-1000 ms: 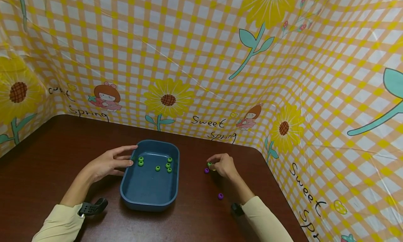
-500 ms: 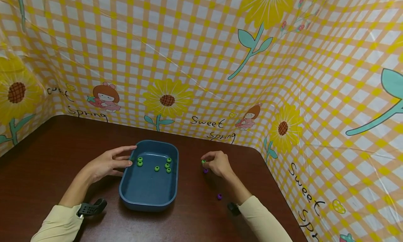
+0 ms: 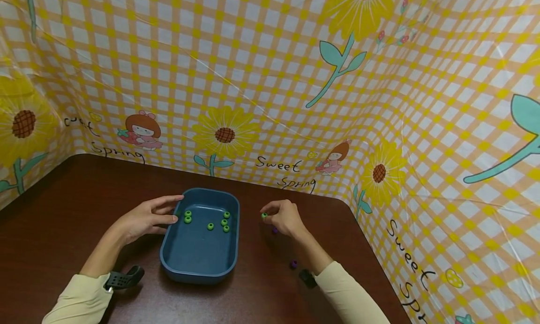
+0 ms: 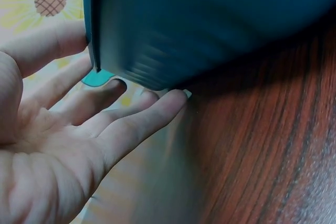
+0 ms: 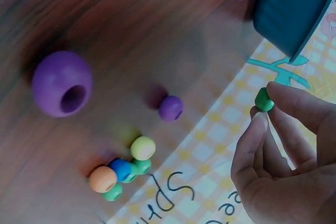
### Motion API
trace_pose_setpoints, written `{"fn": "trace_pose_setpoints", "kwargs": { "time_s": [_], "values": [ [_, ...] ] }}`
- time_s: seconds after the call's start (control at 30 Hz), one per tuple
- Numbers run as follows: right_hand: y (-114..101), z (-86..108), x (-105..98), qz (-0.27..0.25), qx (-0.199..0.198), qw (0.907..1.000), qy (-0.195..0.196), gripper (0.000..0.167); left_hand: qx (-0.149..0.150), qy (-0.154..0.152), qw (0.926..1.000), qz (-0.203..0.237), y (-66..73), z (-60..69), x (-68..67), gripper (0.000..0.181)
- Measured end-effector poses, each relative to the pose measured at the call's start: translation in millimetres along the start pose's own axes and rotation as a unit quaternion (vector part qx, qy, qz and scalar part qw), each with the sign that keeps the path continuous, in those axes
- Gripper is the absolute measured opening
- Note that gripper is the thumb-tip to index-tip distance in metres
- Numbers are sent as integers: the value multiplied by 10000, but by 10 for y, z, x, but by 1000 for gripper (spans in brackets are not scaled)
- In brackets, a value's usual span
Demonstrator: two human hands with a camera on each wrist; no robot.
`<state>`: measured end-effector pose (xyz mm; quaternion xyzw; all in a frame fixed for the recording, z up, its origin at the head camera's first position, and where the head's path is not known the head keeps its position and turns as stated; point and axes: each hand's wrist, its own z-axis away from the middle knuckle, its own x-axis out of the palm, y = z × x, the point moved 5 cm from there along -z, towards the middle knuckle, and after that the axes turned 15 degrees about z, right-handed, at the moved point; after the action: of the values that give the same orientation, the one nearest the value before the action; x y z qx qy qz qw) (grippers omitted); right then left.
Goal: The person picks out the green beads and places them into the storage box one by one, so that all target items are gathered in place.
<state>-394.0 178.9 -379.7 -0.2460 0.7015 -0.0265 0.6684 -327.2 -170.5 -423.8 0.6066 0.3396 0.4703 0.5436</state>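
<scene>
My right hand pinches a small green bead between thumb and fingertip, lifted to the right of a blue plastic bin. Several green beads lie inside that bin, toward its far half. At the bin's left side, my left hand touches the rim with outstretched, relaxed fingers. The left wrist view shows a fingertip low beside the bin's underside. Beneath my right hand, one purple bead is partly hidden; another purple bead sits nearer me.
A cluster with a yellow bead, a blue bead, an orange bead and green ones is on the dark wood table, hidden in the head view. Checked cloth hangs behind and at both sides.
My right hand has moved left toward the bin, carrying the green bead up and away from beside the purple bead. The left hand and the bin stay put.
</scene>
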Motion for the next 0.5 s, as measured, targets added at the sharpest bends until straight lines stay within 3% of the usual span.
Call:
{"fn": "trace_pose_setpoints", "kwargs": {
  "time_s": [0.5],
  "values": [
    [-337,-12,-79,32,-321,9994,146,16,61,72,9999,36,19,-11,13,71]
  ]
}}
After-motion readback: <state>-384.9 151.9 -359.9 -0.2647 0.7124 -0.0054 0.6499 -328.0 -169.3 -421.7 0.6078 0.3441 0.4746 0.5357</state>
